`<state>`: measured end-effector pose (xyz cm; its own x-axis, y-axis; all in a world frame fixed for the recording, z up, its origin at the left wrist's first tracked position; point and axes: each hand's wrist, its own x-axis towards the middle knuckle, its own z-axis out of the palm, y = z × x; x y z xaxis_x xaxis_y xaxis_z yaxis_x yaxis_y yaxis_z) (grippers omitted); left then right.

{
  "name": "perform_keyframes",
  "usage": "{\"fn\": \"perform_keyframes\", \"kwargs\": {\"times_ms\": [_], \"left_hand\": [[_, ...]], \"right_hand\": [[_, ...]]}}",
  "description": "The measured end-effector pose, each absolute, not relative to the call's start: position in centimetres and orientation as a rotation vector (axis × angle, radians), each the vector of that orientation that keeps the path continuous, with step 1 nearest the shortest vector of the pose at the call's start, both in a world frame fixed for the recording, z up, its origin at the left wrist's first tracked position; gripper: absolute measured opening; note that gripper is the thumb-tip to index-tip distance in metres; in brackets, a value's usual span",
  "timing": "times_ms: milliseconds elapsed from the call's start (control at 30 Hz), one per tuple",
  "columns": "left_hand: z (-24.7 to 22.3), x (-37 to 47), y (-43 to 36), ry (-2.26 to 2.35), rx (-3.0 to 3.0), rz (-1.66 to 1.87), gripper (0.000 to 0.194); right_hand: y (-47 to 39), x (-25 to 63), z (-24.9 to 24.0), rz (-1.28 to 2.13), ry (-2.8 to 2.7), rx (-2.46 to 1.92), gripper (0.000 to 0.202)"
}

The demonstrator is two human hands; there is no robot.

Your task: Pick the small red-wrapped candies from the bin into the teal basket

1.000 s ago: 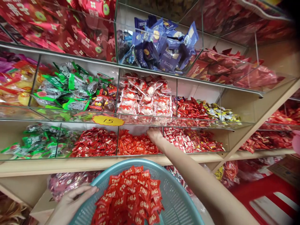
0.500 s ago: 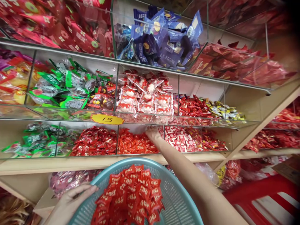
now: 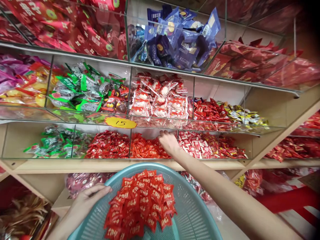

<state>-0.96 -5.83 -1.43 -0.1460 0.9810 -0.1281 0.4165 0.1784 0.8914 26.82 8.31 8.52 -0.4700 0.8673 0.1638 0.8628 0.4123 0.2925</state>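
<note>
My left hand [image 3: 96, 193] grips the left rim of a teal plastic basket [image 3: 195, 196], with the thumb laid over the edge. A pile of small red wrapped candies [image 3: 141, 201] lies in the basket. On the lowest shelf, my right hand [image 3: 170, 142] is inside the compartment of orange-red wrapped candies [image 3: 143, 146], at its right side near the divider. Its fingers are curled, and what they hold, if anything, is hidden. Pink and white wrapped candies [image 3: 196, 145] fill the compartment just right of that hand.
Glass-fronted shelves rise above, with blue packets [image 3: 180, 41], red and white candies [image 3: 160, 100] and green packets [image 3: 82, 88]. A yellow price tag [image 3: 121, 122] marked 15 hangs on the middle shelf's edge. A red plastic piece [image 3: 287, 198] stands at lower right.
My right hand has lifted slightly from the candies, its fingers showing more curled. The view has shifted, so shelves and basket sit a little further right. My left hand keeps its hold.
</note>
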Motion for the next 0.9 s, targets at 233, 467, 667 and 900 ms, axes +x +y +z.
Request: {"fn": "perform_keyframes", "kwargs": {"times_ms": [233,467,667,900], "left_hand": [[-0.1,0.0,-6.4,1.574,1.241,0.934,0.037],[-0.5,-0.3,-6.6,1.583,1.299,0.900,0.031],[-0.1,-0.1,-6.7,1.620,1.324,0.883,0.034],[0.4,0.2,-6.9,1.538,1.274,0.910,0.032]], "right_hand": [[-1.4,29.0,8.1,0.301,3.138,1.537,0.020],[-3.9,30.0,3.0,-1.223,3.103,1.824,0.015],[-3.5,30.3,0.0,-2.031,2.644,2.017,0.014],[-3.8,30.4,-0.8,-2.114,2.457,2.142,0.012]]}}
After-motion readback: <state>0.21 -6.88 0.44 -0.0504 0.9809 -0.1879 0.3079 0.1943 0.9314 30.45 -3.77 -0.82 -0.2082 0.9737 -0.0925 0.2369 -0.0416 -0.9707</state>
